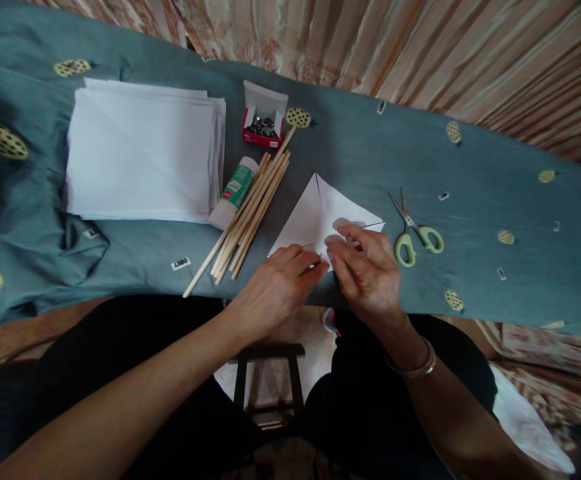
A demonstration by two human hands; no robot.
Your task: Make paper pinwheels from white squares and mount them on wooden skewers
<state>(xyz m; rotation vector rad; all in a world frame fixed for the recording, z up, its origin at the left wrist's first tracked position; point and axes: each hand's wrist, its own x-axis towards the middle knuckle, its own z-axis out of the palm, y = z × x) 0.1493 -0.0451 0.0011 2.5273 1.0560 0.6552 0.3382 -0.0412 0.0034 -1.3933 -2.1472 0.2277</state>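
Holds folded paper (320, 217) flat on cloth-covered tabletop (350, 153), near its front edge, between bundle of sticks (250, 213) and scissors (413, 230). Pinches near corner with left hand (275, 287) and right hand (365, 270), each grip clamped on the sheet, fingertips almost meeting. Beyond sticks: glue stick (234, 192), box of clips (264, 123), paper stack (140, 157).
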